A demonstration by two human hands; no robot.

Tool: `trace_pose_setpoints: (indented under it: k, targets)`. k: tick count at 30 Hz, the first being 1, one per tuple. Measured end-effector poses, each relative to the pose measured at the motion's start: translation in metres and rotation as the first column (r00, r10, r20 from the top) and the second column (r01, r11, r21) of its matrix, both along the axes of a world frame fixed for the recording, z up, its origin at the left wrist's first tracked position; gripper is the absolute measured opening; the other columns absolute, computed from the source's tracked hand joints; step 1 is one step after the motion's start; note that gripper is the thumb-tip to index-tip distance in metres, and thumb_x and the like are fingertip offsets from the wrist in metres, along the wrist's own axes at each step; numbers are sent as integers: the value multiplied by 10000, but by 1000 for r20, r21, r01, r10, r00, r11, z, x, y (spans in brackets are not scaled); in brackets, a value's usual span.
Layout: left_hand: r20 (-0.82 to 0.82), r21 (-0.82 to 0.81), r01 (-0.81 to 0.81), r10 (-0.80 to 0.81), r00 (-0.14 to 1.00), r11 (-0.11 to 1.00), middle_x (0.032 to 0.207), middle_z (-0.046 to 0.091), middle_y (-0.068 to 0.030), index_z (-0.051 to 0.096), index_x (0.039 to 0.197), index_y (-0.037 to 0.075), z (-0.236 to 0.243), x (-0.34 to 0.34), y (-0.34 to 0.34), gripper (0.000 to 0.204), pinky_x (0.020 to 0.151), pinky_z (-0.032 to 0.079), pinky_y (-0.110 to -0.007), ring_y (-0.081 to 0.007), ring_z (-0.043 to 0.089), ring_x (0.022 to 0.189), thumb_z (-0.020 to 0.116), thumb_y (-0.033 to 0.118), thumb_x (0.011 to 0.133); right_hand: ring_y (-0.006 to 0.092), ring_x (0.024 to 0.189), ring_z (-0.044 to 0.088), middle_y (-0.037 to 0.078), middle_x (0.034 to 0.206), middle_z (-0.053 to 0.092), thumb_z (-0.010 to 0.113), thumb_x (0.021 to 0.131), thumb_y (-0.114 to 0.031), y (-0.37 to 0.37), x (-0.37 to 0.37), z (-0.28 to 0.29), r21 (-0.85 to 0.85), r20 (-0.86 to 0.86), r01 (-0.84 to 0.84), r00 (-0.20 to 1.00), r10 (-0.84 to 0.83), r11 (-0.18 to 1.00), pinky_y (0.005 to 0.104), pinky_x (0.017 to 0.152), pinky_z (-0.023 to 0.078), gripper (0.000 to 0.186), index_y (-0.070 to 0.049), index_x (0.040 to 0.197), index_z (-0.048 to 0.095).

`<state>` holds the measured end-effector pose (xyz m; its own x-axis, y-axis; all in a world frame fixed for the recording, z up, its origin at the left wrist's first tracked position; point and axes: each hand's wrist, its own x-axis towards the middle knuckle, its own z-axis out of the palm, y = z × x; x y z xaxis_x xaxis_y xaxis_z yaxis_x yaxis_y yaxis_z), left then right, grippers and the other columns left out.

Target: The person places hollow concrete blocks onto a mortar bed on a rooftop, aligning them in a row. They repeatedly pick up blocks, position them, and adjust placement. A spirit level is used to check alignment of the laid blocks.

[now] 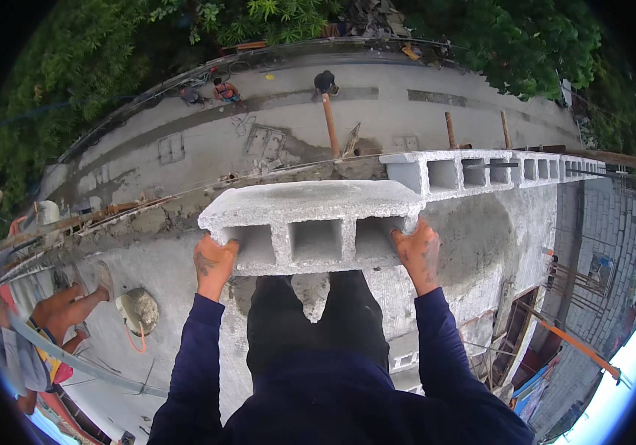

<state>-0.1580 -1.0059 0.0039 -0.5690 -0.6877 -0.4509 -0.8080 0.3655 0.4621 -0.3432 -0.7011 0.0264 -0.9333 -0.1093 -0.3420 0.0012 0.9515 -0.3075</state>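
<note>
A grey hollow concrete block [310, 194] is held level in front of my legs, its three square cells facing me. My left hand [215, 261] is closed around its left end, the thumb at the opening of the left cell. At the opposite end my right hand [417, 256] grips the block the same way. Just beyond the right hand, a row of similar blocks [514, 173] runs rightward along the wall edge. The held block's far right corner overlaps the row's near end in the picture; whether they touch I cannot tell. Wet grey mortar [166, 220] lies along the wall edge to the left.
A mortar-smeared round container [138, 311] with an orange handle sits at left, near a co-worker's bare legs [73, 304]. Wooden posts [330, 126] rise beyond the wall edge. Far below, people [226, 90] are on a concrete road. Orange metal bars [574, 340] project at right.
</note>
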Motion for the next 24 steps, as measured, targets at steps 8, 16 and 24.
trace_pose_setpoints:
  k: [8, 16, 24]
  targets:
    - [-67, 7, -57, 57, 996, 998, 876, 607, -280, 572, 902, -89, -38, -35, -12, 381, 756, 457, -423, -413, 586, 860, 639, 204, 667, 378, 803, 630, 246, 835, 633, 696, 668, -304, -26, -65, -49, 49, 105, -58, 993, 52, 997, 420, 739, 498, 545, 33, 1076, 564]
    - [6, 69, -73, 72, 997, 995, 873, 608, -285, 562, 926, -102, -60, -52, -16, 424, 760, 460, -421, -419, 585, 860, 654, 217, 663, 377, 819, 629, 251, 840, 632, 701, 673, -285, -32, -86, -70, 85, 156, -70, 986, 56, 994, 411, 753, 500, 554, 44, 1095, 559]
    - [99, 43, -36, 31, 995, 998, 856, 598, -309, 549, 910, -137, -74, -62, -21, 462, 762, 462, -421, -425, 584, 848, 656, 235, 659, 370, 821, 630, 259, 811, 628, 709, 653, -262, -37, -93, -87, 51, 123, -45, 992, 39, 998, 409, 762, 499, 553, 56, 1080, 560]
